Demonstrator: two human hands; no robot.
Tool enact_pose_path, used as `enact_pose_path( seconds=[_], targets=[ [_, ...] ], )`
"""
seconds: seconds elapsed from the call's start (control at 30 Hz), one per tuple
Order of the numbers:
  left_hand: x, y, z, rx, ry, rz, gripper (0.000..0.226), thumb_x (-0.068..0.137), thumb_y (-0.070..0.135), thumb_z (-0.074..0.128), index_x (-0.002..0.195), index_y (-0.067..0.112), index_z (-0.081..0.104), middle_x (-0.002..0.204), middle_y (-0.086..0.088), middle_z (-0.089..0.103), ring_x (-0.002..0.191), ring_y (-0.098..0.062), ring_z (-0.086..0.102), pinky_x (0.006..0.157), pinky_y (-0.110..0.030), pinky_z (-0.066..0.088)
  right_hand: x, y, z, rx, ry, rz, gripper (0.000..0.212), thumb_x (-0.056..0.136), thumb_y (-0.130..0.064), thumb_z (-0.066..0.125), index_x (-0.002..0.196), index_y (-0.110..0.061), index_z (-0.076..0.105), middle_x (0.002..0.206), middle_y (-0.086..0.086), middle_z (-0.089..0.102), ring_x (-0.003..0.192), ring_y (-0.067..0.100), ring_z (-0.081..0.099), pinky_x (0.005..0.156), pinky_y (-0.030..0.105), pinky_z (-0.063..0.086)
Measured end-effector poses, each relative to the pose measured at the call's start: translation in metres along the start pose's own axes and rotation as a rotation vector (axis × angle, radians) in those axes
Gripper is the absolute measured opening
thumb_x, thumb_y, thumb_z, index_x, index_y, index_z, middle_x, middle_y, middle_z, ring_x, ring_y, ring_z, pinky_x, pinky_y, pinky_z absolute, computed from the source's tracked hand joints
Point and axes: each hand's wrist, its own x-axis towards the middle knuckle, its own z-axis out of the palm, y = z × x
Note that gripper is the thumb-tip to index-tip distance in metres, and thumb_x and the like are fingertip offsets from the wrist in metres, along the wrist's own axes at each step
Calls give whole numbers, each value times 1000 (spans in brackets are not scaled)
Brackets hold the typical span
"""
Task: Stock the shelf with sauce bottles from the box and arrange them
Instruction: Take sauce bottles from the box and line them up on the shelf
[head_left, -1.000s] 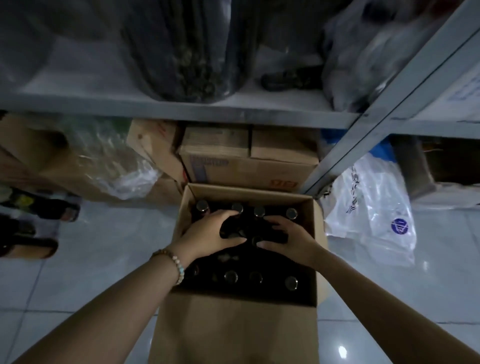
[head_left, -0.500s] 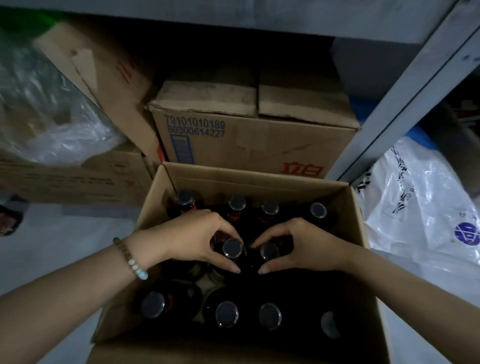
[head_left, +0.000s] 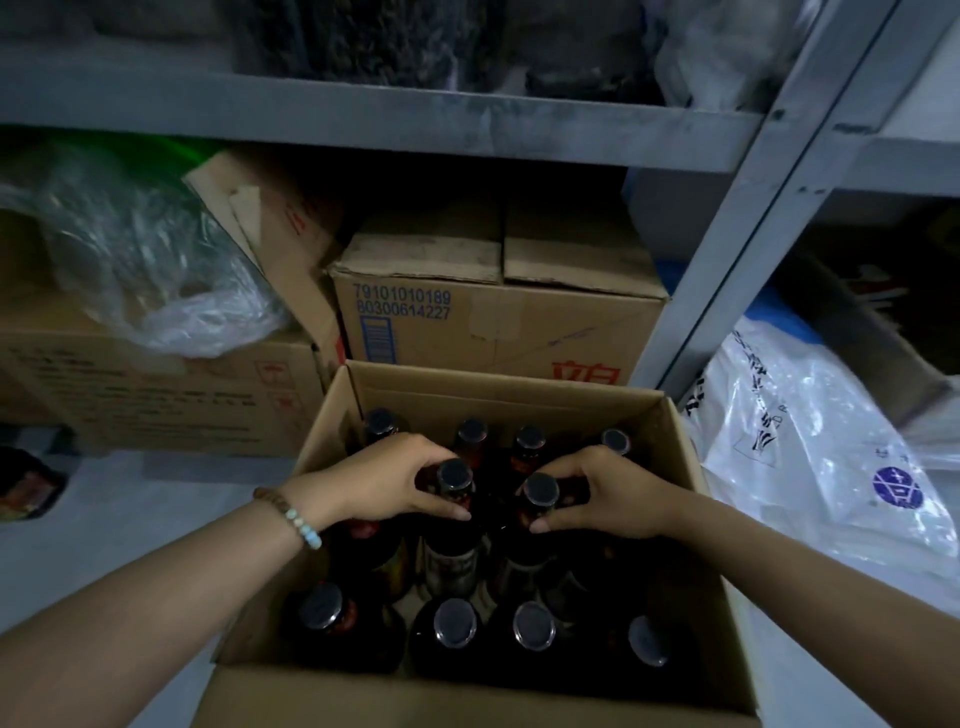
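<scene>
Dark glass, round dark caps, reddish labels: sauce bottles (head_left: 534, 626) upright in the open cardboard box (head_left: 498, 387) on the floor (head_left: 156, 519) before the shelf (head_left: 363, 111). Ten caps counted: four behind, four in front, two between. Gripping the left middle bottle (head_left: 455, 474) by the neck with fingers of the left hand (head_left: 384, 483), the right middle bottle (head_left: 540, 490) with the right hand (head_left: 608, 493).

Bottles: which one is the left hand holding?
The centre-left bottle, standing higher than the rest; the left hand grips its neck. The right hand holds its neighbour.

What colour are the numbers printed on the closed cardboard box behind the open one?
Blue printed numbers, best in the head view.
</scene>
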Motion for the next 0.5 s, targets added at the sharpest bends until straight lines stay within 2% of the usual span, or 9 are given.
enact_pose_path(
  seconds=[0.13, 0.2, 0.27, 0.33, 0.4, 0.5],
  targets=[
    [-13, 19, -20, -152, 123, 44, 20, 79, 32, 72, 98, 30, 69, 104, 16, 70, 101, -2, 64, 88, -25, 50, -15, -20, -22, 124, 125, -20, 18, 80, -18, 75, 97, -24, 72, 102, -12, 73, 101, 3, 65, 87, 21, 50],
    [-17, 36, -33, -209, 201, 78, 21, 78, 28, 71, 97, 20, 70, 101, 8, 72, 99, -7, 65, 86, -24, 51, -22, -33, -37, 185, 208, -24, 21, 79, -18, 75, 99, -21, 73, 102, -11, 73, 99, 5, 67, 85, 19, 49],
    [-20, 57, -48, -221, 283, 130, 20, 79, 27, 68, 94, 13, 69, 92, 3, 72, 92, -9, 67, 81, -20, 50, -26, -51, -55, 246, 266, -31, 26, 77, -21, 73, 102, -15, 73, 98, -4, 74, 92, 11, 70, 79, 22, 52],
    [-24, 83, -64, -259, 350, 190, 18, 79, 27, 66, 89, 11, 68, 85, 4, 69, 86, -6, 65, 77, -17, 49, -31, -77, -74, 308, 320, -57, 24, 77, -20, 70, 100, -13, 71, 94, 0, 75, 90, 15, 71, 76, 22, 54],
    [-29, 113, -84, -328, 439, 249, 18, 77, 28, 66, 87, 12, 67, 82, 6, 68, 84, -4, 64, 77, -17, 48, -36, -111, -98, 364, 394, -105, 22, 77, -19, 67, 98, -15, 71, 96, 1, 75, 92, 13, 70, 77, 17, 52],
    [-39, 168, -125, -406, 592, 308, 19, 75, 31, 63, 84, 15, 65, 80, 5, 69, 83, -7, 65, 79, -18, 51, -46, -171, -142, 358, 499, -163, 22, 77, -24, 66, 97, -17, 71, 96, 4, 75, 92, 13, 70, 78, 17, 52]
  ],
)
